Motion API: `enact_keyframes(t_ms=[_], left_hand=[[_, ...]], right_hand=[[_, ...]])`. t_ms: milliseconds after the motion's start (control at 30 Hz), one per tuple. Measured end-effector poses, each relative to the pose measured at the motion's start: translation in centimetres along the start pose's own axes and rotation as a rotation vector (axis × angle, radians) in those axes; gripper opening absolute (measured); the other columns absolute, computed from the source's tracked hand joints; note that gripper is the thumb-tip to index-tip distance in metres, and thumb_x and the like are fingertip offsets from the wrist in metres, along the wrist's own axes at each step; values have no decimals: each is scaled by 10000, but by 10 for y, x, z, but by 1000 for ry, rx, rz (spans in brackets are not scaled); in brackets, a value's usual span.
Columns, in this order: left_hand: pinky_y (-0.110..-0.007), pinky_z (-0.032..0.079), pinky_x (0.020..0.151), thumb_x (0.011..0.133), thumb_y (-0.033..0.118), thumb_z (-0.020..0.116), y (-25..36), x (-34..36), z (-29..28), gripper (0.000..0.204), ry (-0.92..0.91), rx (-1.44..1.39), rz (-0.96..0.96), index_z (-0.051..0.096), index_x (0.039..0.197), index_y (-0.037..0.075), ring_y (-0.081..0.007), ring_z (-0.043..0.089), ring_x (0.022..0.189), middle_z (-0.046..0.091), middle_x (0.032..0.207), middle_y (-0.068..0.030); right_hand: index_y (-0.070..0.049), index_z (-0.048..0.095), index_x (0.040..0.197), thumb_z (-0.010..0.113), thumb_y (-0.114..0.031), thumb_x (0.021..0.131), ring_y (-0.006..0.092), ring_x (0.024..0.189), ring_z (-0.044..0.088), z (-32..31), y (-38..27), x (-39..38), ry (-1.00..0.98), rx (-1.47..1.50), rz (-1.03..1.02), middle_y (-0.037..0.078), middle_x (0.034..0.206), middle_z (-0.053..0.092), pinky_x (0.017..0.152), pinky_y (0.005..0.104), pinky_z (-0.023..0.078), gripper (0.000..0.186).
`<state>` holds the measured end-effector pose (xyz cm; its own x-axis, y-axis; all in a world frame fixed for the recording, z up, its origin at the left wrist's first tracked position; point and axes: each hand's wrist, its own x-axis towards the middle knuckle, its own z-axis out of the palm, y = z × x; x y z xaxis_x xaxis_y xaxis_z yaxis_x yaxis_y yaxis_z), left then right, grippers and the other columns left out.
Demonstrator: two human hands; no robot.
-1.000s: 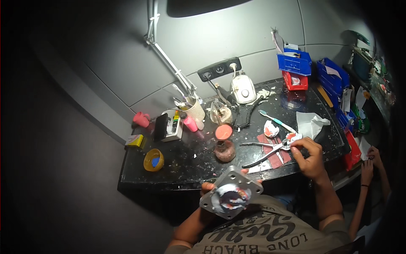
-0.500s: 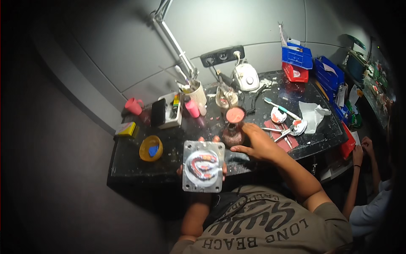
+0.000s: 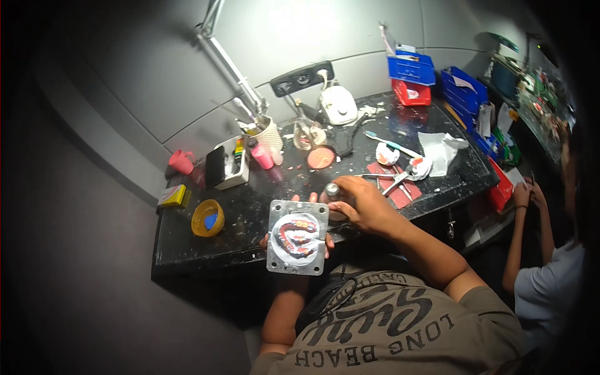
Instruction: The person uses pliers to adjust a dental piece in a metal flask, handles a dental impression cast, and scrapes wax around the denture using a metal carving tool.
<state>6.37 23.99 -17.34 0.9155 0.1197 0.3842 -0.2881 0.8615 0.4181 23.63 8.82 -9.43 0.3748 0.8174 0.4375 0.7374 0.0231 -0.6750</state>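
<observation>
My left hand (image 3: 265,240) holds a square metal flask (image 3: 272,250) with corner holes, its face up, showing a horseshoe of dark red with tooth shapes in white plaster (image 3: 287,255). Its fingertips curl round the flask's edges. Just right of it my right hand (image 3: 365,206) is closed round a glass jar (image 3: 333,190) with a metal cap, partly hidden by the hand and flask. Behind them lies a pink round lid (image 3: 320,157). To the right, metal pliers (image 3: 394,185) rest on a reddish sheet (image 3: 406,195), near white plaster pieces (image 3: 385,150).
On the black bench (image 3: 175,244) are a yellow bowl (image 3: 197,222), white tray (image 3: 242,175), pink bottle (image 3: 264,159), brush cup (image 3: 270,140) and white device (image 3: 339,100). Bins (image 3: 409,69) stand at back right. Another person (image 3: 544,281) works at far right.
My right hand has moved left from the pliers onto the jar, where the pink lid sat and is now set behind. My left hand has turned the flask upright and level, face toward me.
</observation>
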Motion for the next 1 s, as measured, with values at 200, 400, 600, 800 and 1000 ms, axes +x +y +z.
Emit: enact_keyframes(t_ms=[200, 400, 600, 800, 1000], left_hand=[[-500, 600, 556, 928, 524, 615, -9, -17, -34, 828, 85, 4, 44, 244, 1626, 279, -506, 633, 825, 248, 1657, -235], [-470, 595, 533, 984, 497, 558, -10, -6, -17, 741, 96, -80, 90, 255, 1622, 272, -465, 637, 784, 259, 1660, -211], [-472, 584, 518, 989, 499, 543, -16, 3, 4, 731, 120, -158, 142, 257, 1622, 272, -456, 630, 771, 284, 1652, -181], [-447, 569, 518, 1013, 447, 509, -11, 1, 12, 665, 122, -115, 233, 294, 1607, 240, -426, 625, 762, 316, 1648, -124], [-434, 528, 739, 1003, 432, 522, -13, 0, 24, 657, 99, -149, 262, 335, 1585, 193, -346, 513, 966, 300, 1664, -89]], right_hand=[[42, 632, 1171, 750, -218, 912, 395, 1058, 645, 18, 10, 6, 107, 52, -54, 227, 1114, 668, 923, 435, 512, 386], [47, 554, 1138, 670, -194, 965, 466, 878, 670, 28, 2, 5, 210, -5, -54, 266, 949, 676, 760, 525, 526, 318], [52, 571, 1141, 661, -158, 975, 443, 857, 691, 7, -23, 14, 155, 192, 124, 252, 925, 681, 748, 490, 535, 283], [16, 676, 1130, 745, -157, 888, 375, 1042, 577, -42, 29, 15, 288, -279, 93, 198, 1064, 581, 916, 445, 474, 306], [-16, 658, 1235, 767, -187, 853, 360, 1117, 561, -41, 59, -12, 280, -415, 44, 166, 1163, 630, 979, 475, 424, 432]])
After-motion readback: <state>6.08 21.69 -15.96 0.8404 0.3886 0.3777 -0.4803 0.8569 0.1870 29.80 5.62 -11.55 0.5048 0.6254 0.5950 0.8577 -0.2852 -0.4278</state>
